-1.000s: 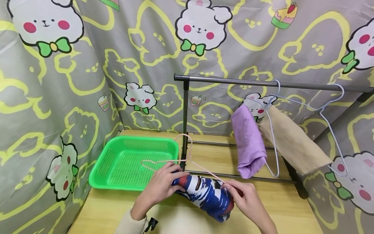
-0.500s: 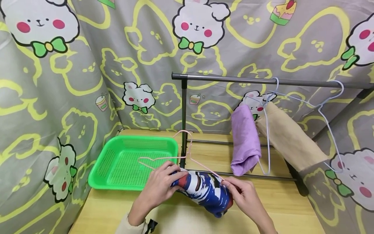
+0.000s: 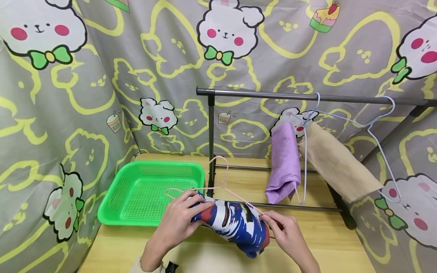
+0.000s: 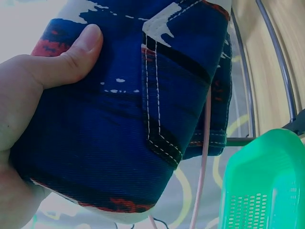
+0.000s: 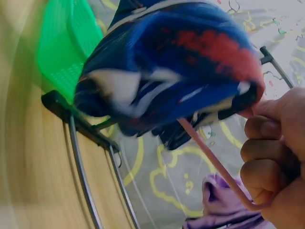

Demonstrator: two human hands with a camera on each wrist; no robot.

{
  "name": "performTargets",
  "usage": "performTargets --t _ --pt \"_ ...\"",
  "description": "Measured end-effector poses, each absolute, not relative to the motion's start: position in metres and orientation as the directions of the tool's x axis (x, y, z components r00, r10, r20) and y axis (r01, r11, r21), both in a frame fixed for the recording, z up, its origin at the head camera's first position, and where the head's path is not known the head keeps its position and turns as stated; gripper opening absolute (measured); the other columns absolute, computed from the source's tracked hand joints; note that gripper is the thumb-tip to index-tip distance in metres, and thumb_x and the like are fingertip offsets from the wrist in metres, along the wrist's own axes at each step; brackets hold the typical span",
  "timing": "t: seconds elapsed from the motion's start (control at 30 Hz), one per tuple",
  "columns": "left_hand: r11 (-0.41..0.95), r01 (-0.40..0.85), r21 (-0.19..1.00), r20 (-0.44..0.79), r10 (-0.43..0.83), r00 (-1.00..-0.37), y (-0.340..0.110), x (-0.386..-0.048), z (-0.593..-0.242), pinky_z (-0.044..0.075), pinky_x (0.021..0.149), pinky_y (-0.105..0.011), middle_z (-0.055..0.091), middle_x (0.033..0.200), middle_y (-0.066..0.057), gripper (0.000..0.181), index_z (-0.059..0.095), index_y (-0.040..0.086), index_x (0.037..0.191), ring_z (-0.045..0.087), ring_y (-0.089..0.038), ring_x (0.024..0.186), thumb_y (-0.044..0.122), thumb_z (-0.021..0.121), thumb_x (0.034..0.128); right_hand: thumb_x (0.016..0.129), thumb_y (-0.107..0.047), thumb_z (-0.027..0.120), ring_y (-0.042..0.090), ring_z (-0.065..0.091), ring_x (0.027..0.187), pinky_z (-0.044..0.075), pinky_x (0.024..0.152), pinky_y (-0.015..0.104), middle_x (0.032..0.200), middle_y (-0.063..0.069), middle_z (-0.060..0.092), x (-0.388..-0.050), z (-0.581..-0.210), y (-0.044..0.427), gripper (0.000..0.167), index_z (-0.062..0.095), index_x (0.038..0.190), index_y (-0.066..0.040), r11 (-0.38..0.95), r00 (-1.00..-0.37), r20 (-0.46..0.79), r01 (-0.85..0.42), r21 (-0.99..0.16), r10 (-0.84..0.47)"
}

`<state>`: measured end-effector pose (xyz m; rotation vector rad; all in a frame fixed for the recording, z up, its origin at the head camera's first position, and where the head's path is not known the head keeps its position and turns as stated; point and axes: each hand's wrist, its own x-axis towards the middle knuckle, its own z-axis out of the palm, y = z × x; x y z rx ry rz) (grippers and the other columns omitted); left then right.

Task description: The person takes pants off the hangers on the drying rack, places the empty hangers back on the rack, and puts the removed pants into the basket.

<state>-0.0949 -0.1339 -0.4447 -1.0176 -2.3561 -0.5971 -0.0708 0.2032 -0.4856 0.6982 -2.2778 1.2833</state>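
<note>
A folded denim garment (image 3: pixel 235 223), patterned in blue, white and red, is draped over the bottom of a pink hanger (image 3: pixel 223 185). My left hand (image 3: pixel 179 218) grips the garment's left end; in the left wrist view the thumb (image 4: pixel 88 40) lies on top of the cloth and the fingers are hidden behind it. At the other end, my right hand (image 3: pixel 285 231) holds the hanger's right corner. In the right wrist view, that hand's fingers (image 5: pixel 264 176) curl round the pink bar, and the thumb and index finger meet the cloth's edge.
A green basket (image 3: pixel 150 223) stands on the wooden table (image 3: pixel 324 242) at the left. Behind the garment rises a dark metal rack (image 3: pixel 259 94). From its bar hang blue hangers (image 3: pixel 385 148), with folded purple cloth (image 3: pixel 283 163) and beige cloth (image 3: pixel 341 163).
The head view has shifted slightly left across the scene. Relative to the rack post, the hanger's hook has moved a little to the right. Both hands keep their hold.
</note>
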Motion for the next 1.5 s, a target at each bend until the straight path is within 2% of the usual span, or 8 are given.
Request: performTargets --t 0.1,0.27,0.53,0.77,0.97,1.1,1.27,1.5 --pt "0.631 0.745 0.216 0.587 0.526 -0.615 -0.136 -0.092 -0.446 0.058 0.083 -0.040 0.068 0.109 0.010 0.062 0.077 0.026 0.120 0.059 -0.017 0.109 0.013 0.096 0.0626 0.086 0.014 0.071 -0.008 0.046 0.057 0.037 0.046 0.010 0.070 -0.011 0.061 -0.067 -0.491 0.208 0.035 0.075 0.094 -0.020 0.444 -0.797 0.566 -0.594 -0.671 -0.212" --pt "0.618 0.752 0.227 0.586 0.530 -0.613 -0.139 -0.086 -0.445 0.058 0.082 -0.041 0.068 0.110 0.010 0.062 0.076 0.025 0.121 0.058 -0.017 0.109 0.014 0.095 0.0631 0.082 0.019 0.070 -0.006 0.043 0.055 0.035 0.045 0.011 0.065 -0.011 0.052 -0.060 -0.505 0.212 0.037 0.074 0.092 -0.017 0.451 -0.795 0.580 -0.589 -0.670 -0.177" --pt "0.599 0.786 0.152 0.578 0.591 -0.562 -0.134 -0.080 -0.438 0.053 0.094 -0.041 0.068 0.108 0.008 0.064 0.076 0.023 0.120 0.059 -0.020 0.109 0.012 0.094 0.0606 0.080 0.020 0.071 -0.009 0.039 0.055 0.032 0.044 0.009 0.066 -0.011 0.055 -0.055 -0.514 0.207 0.036 0.075 0.094 -0.013 0.442 -0.784 0.597 -0.602 -0.664 -0.171" --pt "0.590 0.803 0.086 0.589 0.620 -0.518 -0.128 -0.079 -0.435 0.049 0.101 -0.042 0.067 0.105 0.005 0.064 0.076 0.020 0.117 0.058 -0.022 0.104 0.006 0.090 0.0569 0.081 0.018 0.072 -0.006 0.046 0.057 0.038 0.048 0.010 0.074 -0.009 0.065 -0.057 -0.509 0.206 0.034 0.076 0.095 -0.013 0.471 -0.777 0.609 -0.602 -0.645 -0.160" --pt "0.580 0.815 0.010 0.589 0.655 -0.473 -0.116 -0.081 -0.438 0.050 0.100 -0.045 0.067 0.104 0.005 0.062 0.077 0.021 0.114 0.059 -0.023 0.100 0.003 0.085 0.0552 0.084 0.011 0.074 -0.009 0.049 0.060 0.041 0.051 0.010 0.074 -0.012 0.064 -0.061 -0.500 0.199 0.029 0.074 0.091 -0.017 0.515 -0.765 0.613 -0.613 -0.599 -0.197" --pt "0.584 0.811 0.024 0.584 0.650 -0.485 -0.114 -0.081 -0.440 0.050 0.100 -0.045 0.067 0.104 0.005 0.061 0.077 0.021 0.113 0.058 -0.023 0.100 0.004 0.086 0.0560 0.084 0.012 0.073 -0.005 0.056 0.063 0.046 0.055 0.013 0.079 -0.011 0.069 -0.061 -0.500 0.197 0.031 0.074 0.091 -0.018 0.508 -0.758 0.618 -0.624 -0.594 -0.209" --pt "0.586 0.806 0.076 0.587 0.627 -0.512 -0.118 -0.080 -0.440 0.050 0.099 -0.042 0.066 0.105 0.006 0.060 0.077 0.021 0.115 0.057 -0.021 0.100 0.009 0.090 0.0579 0.083 0.014 0.073 -0.007 0.048 0.060 0.039 0.050 0.010 0.073 -0.014 0.062 -0.056 -0.504 0.204 0.033 0.074 0.092 -0.018 0.519 -0.766 0.617 -0.607 -0.601 -0.180" --pt "0.620 0.771 0.147 0.617 0.552 -0.561 -0.135 -0.078 -0.440 0.052 0.097 -0.044 0.067 0.108 0.007 0.065 0.076 0.022 0.121 0.058 -0.020 0.102 0.012 0.092 0.0589 0.087 0.014 0.070 -0.009 0.038 0.052 0.032 0.043 0.009 0.066 -0.018 0.051 -0.047 -0.507 0.217 0.037 0.073 0.091 -0.023 0.571 -0.831 0.544 -0.503 -0.649 -0.115"
